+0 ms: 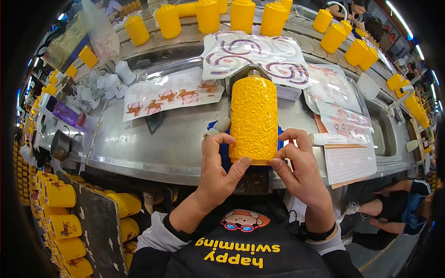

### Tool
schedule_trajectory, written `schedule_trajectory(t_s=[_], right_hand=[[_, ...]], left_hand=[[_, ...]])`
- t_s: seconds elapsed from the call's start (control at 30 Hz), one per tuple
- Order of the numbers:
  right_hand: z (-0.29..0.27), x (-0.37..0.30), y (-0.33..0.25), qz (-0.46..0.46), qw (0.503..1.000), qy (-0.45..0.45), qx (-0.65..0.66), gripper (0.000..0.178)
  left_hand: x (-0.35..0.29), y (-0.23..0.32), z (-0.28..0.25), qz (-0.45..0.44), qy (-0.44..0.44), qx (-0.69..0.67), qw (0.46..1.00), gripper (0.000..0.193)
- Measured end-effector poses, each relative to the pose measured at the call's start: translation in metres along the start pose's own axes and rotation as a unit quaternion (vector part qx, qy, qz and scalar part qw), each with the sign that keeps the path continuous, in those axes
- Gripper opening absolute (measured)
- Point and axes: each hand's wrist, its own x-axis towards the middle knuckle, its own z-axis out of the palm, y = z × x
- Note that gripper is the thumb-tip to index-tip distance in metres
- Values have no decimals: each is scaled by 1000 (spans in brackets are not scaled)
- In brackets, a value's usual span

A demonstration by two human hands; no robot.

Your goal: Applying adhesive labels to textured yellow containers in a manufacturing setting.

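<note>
Both hands are gripping the bottom end of a yellow embossed cylinder (254,118) that's lying on a stand at the front edge of the metal workbench (153,143). The left hand (218,169) is pinching its lower left rim with thumb and fingers curled, and the right hand (296,162) is doing the same on the right. Looks like they're seating or turning it for decal work, so the next bit probably needs steady, even pressure. Further back, decal sheets with brown horses (171,96) are lying flat, and more yellow cylinders (207,16) are lining the far conveyor.
</note>
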Motion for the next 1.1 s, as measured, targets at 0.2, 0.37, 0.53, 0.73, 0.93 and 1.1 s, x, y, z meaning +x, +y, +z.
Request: schedule_trajectory(t_s=[0.2,0.37,0.53,0.73,0.93,1.1], right_hand=[[1,-1,0,9,1000,-1,6,17],[2,-1,0,20,1000,0,16,17],[2,-2,1,24,999,-2,22,17],[2,-1,5,12,999,-8,31,17],[-13,-3,11,115,968,-76,211,18],[-19,-4,20,79,969,-99,212,20]], left_hand=[[-1,-1,1,-12,-6,-48,999,44],[-2,-4,2,-14,-5,-97,995,42],[-8,-1,-1,30,80,-99,991,30],[-7,9,-15,309,-3,185,933,23],[-2,13,-17,337,-13,212,917,20],[3,14,-18,369,-44,236,898,18]])
